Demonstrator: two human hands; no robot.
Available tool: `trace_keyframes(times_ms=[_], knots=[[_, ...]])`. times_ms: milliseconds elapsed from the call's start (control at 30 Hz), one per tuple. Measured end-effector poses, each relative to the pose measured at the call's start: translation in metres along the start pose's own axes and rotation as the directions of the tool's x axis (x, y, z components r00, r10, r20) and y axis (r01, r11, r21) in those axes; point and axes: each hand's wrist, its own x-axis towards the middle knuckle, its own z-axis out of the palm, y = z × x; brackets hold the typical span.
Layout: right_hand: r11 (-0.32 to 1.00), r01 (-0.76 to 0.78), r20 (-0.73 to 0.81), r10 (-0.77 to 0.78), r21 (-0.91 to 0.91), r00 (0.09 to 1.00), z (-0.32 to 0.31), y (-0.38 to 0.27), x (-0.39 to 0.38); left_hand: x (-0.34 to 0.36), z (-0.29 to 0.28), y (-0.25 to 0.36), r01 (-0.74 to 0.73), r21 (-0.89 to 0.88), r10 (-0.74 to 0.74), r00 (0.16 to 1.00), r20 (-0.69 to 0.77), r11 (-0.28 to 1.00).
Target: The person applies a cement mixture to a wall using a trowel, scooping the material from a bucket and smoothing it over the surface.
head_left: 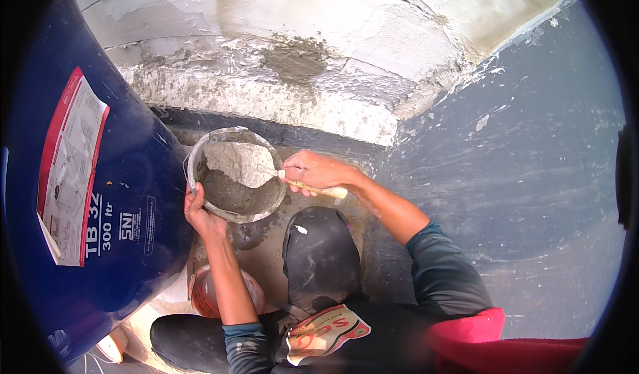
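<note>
A round bucket [249,218] with a mortar-smeared rim stands in front of me, holding wet grey mortar [229,194]. My left hand [204,217] is closed on the near left side of its rim. My right hand [314,172], at the bucket's right edge, grips the pale handle of a trowel [251,166]. The trowel's blade reaches into the bucket over the mortar and looks coated with it. Beyond the bucket, a darker patch of mortar [295,59] clings to the rough whitish wall [193,81].
A large dark blue tank [143,154] with a peeling label stands close on my left. A grey painted wall [519,154] rises on the right. Near my left forearm sits a reddish bucket [251,289], partly hidden. My knee [323,254] is just below the mortar bucket.
</note>
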Motion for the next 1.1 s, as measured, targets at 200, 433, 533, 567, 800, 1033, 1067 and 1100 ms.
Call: trace_keyframes(times_ms=[200, 433, 533, 567, 800, 1033, 1067, 1100], knots=[[1.0, -0.011, 0.031, 0.012, -0.029, 0.999, 0.0, -0.018, -0.008, 0.001, 0.002, 0.0, 0.001, -0.016, -0.001, 1.0, -0.008, 1.0], [0.999, 0.03, 0.103, -0.025, -0.043, 0.994, -0.006, -0.025, 0.001, 0.0, 0.013, 0.005, -0.003, -0.058, 0.0, 0.999, -0.045, 0.998], [0.998, 0.047, 0.134, -0.041, -0.045, 0.99, -0.011, -0.034, 0.004, 0.003, 0.014, 0.007, -0.007, -0.071, 0.002, 0.997, -0.074, 0.997], [0.998, 0.051, 0.144, -0.044, -0.047, 0.989, -0.013, -0.038, 0.005, 0.004, 0.013, 0.008, -0.01, -0.071, 0.004, 0.997, -0.079, 0.997], [1.0, 0.002, 0.189, -0.007, 0.023, 0.982, -0.022, -0.052, 0.009, 0.006, 0.016, 0.014, -0.01, -0.108, 0.001, 0.997, -0.08, 0.994], [0.997, -0.042, 0.259, 0.023, 0.068, 0.965, -0.029, -0.068, 0.013, 0.013, 0.012, 0.012, -0.026, -0.118, 0.012, 0.993, -0.115, 0.993], [0.996, -0.04, 0.269, 0.018, 0.076, 0.963, -0.03, -0.07, 0.014, 0.014, 0.011, 0.012, -0.011, -0.112, -0.003, 0.993, -0.12, 0.994], [0.995, -0.035, 0.279, 0.008, 0.095, 0.96, -0.032, -0.07, 0.016, 0.015, 0.01, 0.012, 0.004, -0.106, -0.018, 0.992, -0.126, 0.994]])
